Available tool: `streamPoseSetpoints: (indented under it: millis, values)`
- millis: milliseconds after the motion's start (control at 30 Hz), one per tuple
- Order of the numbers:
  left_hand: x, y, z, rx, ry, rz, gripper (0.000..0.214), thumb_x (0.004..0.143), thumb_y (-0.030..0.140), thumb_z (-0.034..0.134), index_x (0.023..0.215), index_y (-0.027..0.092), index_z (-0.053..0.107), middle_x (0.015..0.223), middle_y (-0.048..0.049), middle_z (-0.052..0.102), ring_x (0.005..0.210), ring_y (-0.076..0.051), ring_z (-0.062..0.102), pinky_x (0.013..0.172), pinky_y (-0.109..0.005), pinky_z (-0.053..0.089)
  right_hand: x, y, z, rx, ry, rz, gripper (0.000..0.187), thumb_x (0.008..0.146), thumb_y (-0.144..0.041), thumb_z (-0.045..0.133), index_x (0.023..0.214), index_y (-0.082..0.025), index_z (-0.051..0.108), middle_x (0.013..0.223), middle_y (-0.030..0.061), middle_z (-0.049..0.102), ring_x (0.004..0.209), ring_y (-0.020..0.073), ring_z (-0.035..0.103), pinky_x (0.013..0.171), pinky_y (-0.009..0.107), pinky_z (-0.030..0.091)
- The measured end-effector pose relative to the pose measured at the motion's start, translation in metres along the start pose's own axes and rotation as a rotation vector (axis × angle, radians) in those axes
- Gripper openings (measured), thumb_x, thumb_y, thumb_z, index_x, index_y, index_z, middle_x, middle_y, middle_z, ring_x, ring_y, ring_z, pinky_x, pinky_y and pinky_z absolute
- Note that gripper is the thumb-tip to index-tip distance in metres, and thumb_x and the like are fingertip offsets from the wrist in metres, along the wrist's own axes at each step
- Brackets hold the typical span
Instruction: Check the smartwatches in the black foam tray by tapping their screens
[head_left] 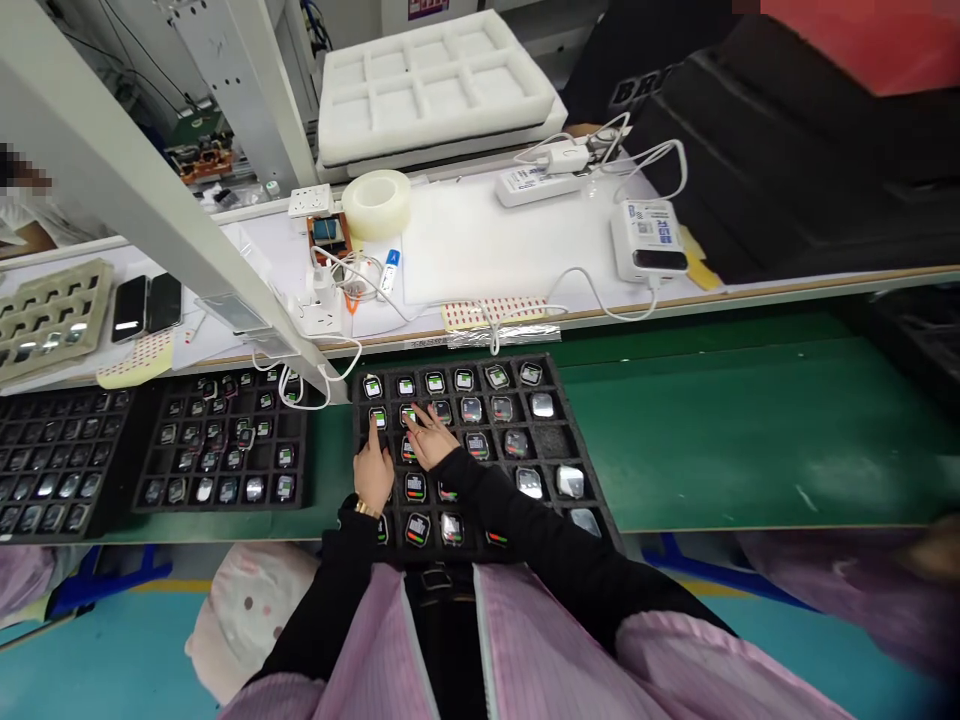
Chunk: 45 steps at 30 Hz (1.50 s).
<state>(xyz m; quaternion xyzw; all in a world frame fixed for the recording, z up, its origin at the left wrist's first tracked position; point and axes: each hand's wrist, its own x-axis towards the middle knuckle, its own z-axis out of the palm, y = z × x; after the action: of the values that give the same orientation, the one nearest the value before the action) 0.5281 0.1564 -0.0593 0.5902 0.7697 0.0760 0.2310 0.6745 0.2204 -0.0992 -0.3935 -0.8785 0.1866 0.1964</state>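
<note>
A black foam tray [553, 440] lies on the green bench in front of me, its compartments holding square smartwatch faces, several with lit screens. My left hand [373, 475] points its stretched index finger onto a lit watch [379, 421] in the second row at the left. Beside it, my right hand [433, 440] reaches across the tray with fingers spread, fingertips at the neighbouring lit watch [407, 412]. Neither hand grips anything. My right forearm hides part of the lower rows. One compartment at the right holds no watch.
More watch trays [225, 440] stand to the left. The shelf [465, 230] above carries a tape roll [376, 203], a white charger box [649, 240] and hanging white cables. A grey post [187, 210] rises at the left. Another person's sleeve [847, 590] shows at right.
</note>
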Motion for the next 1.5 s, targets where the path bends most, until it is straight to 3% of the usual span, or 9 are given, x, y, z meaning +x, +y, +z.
streamPoseSetpoints:
  millis: [200, 367, 500, 733, 933, 1133, 1333, 1500]
  values:
    - [0.002, -0.004, 0.0, 0.026, -0.032, 0.015, 0.066, 0.09, 0.018, 0.037, 0.151, 0.014, 0.012, 0.102, -0.0139, 0.065, 0.098, -0.026, 0.063, 0.082, -0.032, 0.045, -0.009, 0.002, 0.002, -0.012, 0.037, 0.07, 0.047, 0.095, -0.017, 0.03, 0.136, -0.004, 0.05, 0.126, 0.017, 0.06, 0.138, 0.0278, 0.032, 0.115, 0.056, 0.025]
    - [0.006, -0.008, -0.003, -0.004, -0.056, 0.031, 0.075, 0.086, 0.016, 0.039, 0.15, 0.006, 0.0, 0.099, -0.0157, 0.067, 0.092, -0.026, 0.065, 0.079, -0.032, 0.045, -0.013, 0.012, -0.003, -0.036, 0.085, 0.141, 0.046, 0.096, -0.017, 0.03, 0.134, -0.005, 0.052, 0.129, 0.0166, 0.058, 0.136, 0.0291, 0.036, 0.114, 0.056, 0.027]
    - [0.009, -0.013, -0.006, -0.042, -0.081, 0.037, 0.083, 0.08, 0.012, 0.041, 0.148, 0.003, -0.005, 0.085, -0.0129, 0.069, 0.079, -0.025, 0.066, 0.073, -0.032, 0.045, 0.005, 0.018, -0.004, -0.06, 0.102, 0.173, 0.046, 0.096, -0.018, 0.028, 0.135, -0.007, 0.052, 0.129, 0.0149, 0.058, 0.137, 0.0283, 0.035, 0.115, 0.056, 0.025]
    - [0.009, -0.02, -0.004, -0.11, -0.078, 0.072, 0.084, 0.08, 0.012, 0.041, 0.147, 0.001, -0.007, 0.077, -0.0086, 0.067, 0.073, -0.023, 0.065, 0.07, -0.03, 0.045, 0.048, 0.016, 0.01, -0.082, 0.088, 0.177, 0.049, 0.096, -0.017, 0.025, 0.132, -0.001, 0.053, 0.128, 0.0168, 0.059, 0.138, 0.0275, 0.032, 0.116, 0.054, 0.024]
    - [-0.002, -0.025, 0.003, -0.172, -0.03, 0.156, 0.071, 0.085, 0.012, 0.038, 0.147, 0.008, 0.003, 0.089, -0.0085, 0.064, 0.087, -0.022, 0.063, 0.084, -0.035, 0.044, 0.057, 0.015, 0.013, -0.103, 0.042, 0.143, 0.047, 0.095, -0.016, 0.027, 0.129, 0.003, 0.055, 0.122, 0.0197, 0.062, 0.137, 0.0295, 0.034, 0.116, 0.056, 0.021]
    - [-0.003, -0.03, 0.011, -0.177, -0.01, 0.152, 0.046, 0.078, 0.007, 0.042, 0.123, 0.01, 0.036, 0.096, -0.012, 0.062, 0.097, -0.026, 0.06, 0.087, -0.039, 0.042, 0.073, -0.011, 0.022, -0.092, -0.007, 0.039, 0.047, 0.097, -0.017, 0.027, 0.136, -0.001, 0.049, 0.132, 0.0148, 0.056, 0.141, 0.0236, 0.027, 0.12, 0.048, 0.016]
    - [-0.004, -0.031, 0.01, -0.158, -0.018, 0.175, 0.037, 0.078, 0.006, 0.041, 0.115, 0.011, 0.04, 0.097, -0.013, 0.062, 0.097, -0.026, 0.06, 0.087, -0.039, 0.041, 0.09, -0.028, 0.036, -0.111, -0.01, 0.006, 0.047, 0.095, -0.017, 0.034, 0.134, 0.003, 0.05, 0.123, 0.0181, 0.062, 0.141, 0.0265, 0.026, 0.119, 0.051, 0.017]
    - [-0.004, -0.031, 0.009, -0.152, -0.024, 0.181, 0.036, 0.08, 0.006, 0.041, 0.116, 0.011, 0.041, 0.097, -0.0121, 0.062, 0.097, -0.025, 0.059, 0.087, -0.038, 0.041, 0.069, -0.024, 0.032, -0.123, 0.059, 0.046, 0.05, 0.096, -0.017, 0.03, 0.141, 0.003, 0.042, 0.133, 0.0165, 0.054, 0.143, 0.0251, 0.02, 0.119, 0.052, 0.015]
